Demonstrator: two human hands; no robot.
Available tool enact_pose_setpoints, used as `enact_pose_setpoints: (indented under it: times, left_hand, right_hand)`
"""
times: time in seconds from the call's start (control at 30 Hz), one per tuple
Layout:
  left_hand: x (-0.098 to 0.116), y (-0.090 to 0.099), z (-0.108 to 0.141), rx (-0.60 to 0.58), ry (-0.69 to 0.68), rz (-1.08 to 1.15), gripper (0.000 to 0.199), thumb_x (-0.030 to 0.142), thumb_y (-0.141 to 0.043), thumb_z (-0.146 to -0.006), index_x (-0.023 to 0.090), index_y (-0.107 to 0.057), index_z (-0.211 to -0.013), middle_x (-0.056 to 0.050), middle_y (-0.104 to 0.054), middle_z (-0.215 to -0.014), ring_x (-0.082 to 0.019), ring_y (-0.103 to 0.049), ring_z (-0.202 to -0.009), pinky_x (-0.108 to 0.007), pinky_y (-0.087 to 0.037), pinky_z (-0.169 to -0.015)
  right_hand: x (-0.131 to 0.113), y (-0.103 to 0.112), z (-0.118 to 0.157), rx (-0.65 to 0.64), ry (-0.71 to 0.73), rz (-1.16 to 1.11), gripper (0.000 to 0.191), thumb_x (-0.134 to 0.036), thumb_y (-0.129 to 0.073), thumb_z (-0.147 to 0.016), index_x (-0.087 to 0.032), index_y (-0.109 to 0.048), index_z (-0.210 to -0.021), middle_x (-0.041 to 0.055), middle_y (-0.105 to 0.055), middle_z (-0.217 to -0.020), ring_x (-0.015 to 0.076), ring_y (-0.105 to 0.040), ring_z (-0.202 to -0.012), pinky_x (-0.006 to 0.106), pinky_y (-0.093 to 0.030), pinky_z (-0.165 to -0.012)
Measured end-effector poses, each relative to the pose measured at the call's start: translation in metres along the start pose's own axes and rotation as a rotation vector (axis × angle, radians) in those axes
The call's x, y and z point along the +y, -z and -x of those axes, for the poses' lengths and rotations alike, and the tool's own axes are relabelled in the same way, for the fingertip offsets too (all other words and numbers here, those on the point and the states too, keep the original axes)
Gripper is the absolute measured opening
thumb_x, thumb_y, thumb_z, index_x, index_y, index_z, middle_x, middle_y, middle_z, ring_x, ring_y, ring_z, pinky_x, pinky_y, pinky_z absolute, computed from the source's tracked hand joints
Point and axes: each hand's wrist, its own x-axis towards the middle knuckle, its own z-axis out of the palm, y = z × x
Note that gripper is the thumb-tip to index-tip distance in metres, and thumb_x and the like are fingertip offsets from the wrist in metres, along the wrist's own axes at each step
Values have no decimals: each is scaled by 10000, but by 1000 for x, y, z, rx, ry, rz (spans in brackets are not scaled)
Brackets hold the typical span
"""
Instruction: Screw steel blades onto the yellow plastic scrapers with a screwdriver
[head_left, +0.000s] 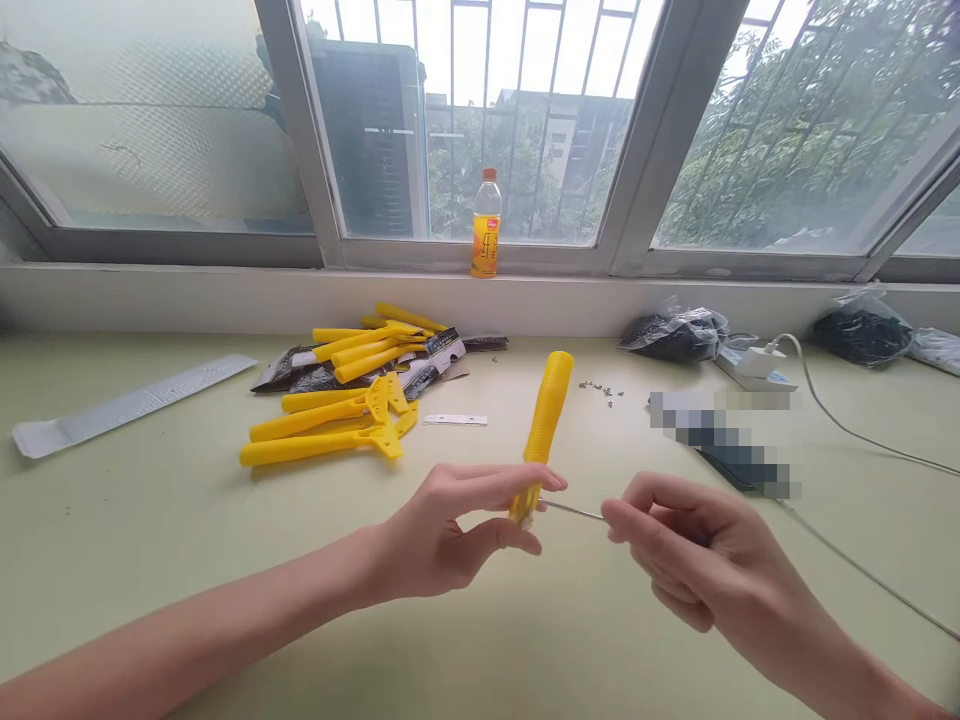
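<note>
A yellow ribbed handle (550,405) stands nearly upright above the table, leaning a little to the right. My left hand (469,520) grips its lower end between the fingers and thumb. My right hand (686,550) is closed on a thin metal rod (574,510), pinched between thumb and forefinger. The rod's far end meets the lower end of the handle at my left fingertips. Whatever part of the rod lies inside my right hand is hidden.
Yellow handles (315,440) and black packaging (427,365) lie at the back left, near a white strip (456,420) and a long white tray (135,405). Small screws (600,388), a pixelated dark object (724,440), a charger (761,360) and bags (675,332) are right. A bottle (486,235) stands on the sill.
</note>
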Motion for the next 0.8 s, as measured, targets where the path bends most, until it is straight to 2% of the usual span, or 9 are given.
enact_pose_setpoints:
  times: [0.1, 0.23, 0.3, 0.37, 0.47, 0.57, 0.63, 0.73, 0.8]
  left_hand:
    - [5, 6, -3, -93, -167, -163, 515, 31, -522, -936, 212, -535, -1418, -151, -627, -1349, -223, -657, -1131, -322, -623, -883]
    - [5, 16, -8, -167, -367, -305, 557, 9, -479, -924, 214, -514, -1440, -174, -629, -1348, -254, -669, -1118, -398, -584, -944]
    - [2, 18, -10, -165, -321, -282, 513, 34, -494, -936, 224, -547, -1410, -162, -647, -1320, -262, -662, -1132, -418, -568, -967]
    - [-4, 18, -12, -72, -153, -159, 406, 108, -525, -962, 224, -598, -1344, -149, -664, -1278, -257, -669, -1102, -414, -585, -935]
    - [-14, 17, -13, 214, 86, 123, 296, 228, -554, -983, 212, -620, -1271, -134, -649, -1233, -230, -701, -948, -404, -628, -804]
    - [-23, 15, -13, 391, 213, 313, 342, 305, -583, -978, 203, -582, -1304, -143, -617, -1279, -219, -714, -854, -423, -639, -739]
    - [-27, 12, -12, 413, 288, 407, 379, 348, -577, -983, 201, -560, -1332, -159, -601, -1329, -227, -720, -853, -449, -637, -747]
    - [-33, 7, -11, 406, 364, 549, 413, 367, -592, -977, 210, -541, -1356, -169, -574, -1392, -255, -724, -920, -493, -620, -813]
    - [-37, 5, -11, 405, 403, 613, 436, 360, -638, -952, 222, -546, -1355, -165, -550, -1431, -272, -723, -971, -515, -596, -877]
  right_hand:
    - [4, 7, -3, -153, -302, -337, 385, -520, -699, -905, -213, -528, -747, -109, -172, -524, 53, -85, -453, 186, -89, -358]
    - [19, 5, -11, -265, -467, -638, 439, -437, -752, -887, -208, -410, -733, -110, -172, -564, 43, -61, -464, 153, -53, -363]
    - [22, 1, -15, -288, -513, -673, 464, -436, -751, -886, -210, -378, -728, -109, -163, -575, 47, -58, -472, 153, -48, -365]
    - [21, -1, -20, -279, -507, -610, 484, -483, -730, -889, -211, -370, -713, -105, -152, -584, 56, -60, -485, 165, -50, -373]
    - [21, 8, -33, -108, -273, -357, 523, -575, -677, -892, -212, -367, -678, -96, -169, -593, 69, -94, -500, 195, -103, -407]
    - [32, 38, -56, 334, 102, 125, 400, -579, -618, -915, -217, -544, -761, -79, -272, -560, 90, -221, -480, 238, -193, -441]
    - [45, 64, -79, 547, 209, 463, 298, -506, -582, -929, -218, -652, -892, -47, -426, -568, 112, -324, -471, 262, -266, -464]
    - [66, 94, -115, 615, 296, 792, 317, -401, -476, -944, -194, -705, -1014, 33, -645, -679, 188, -555, -567, 306, -423, -571]
    - [80, 105, -134, 614, 331, 859, 329, -352, -462, -921, -167, -708, -1037, 108, -735, -887, 255, -660, -792, 351, -481, -738]
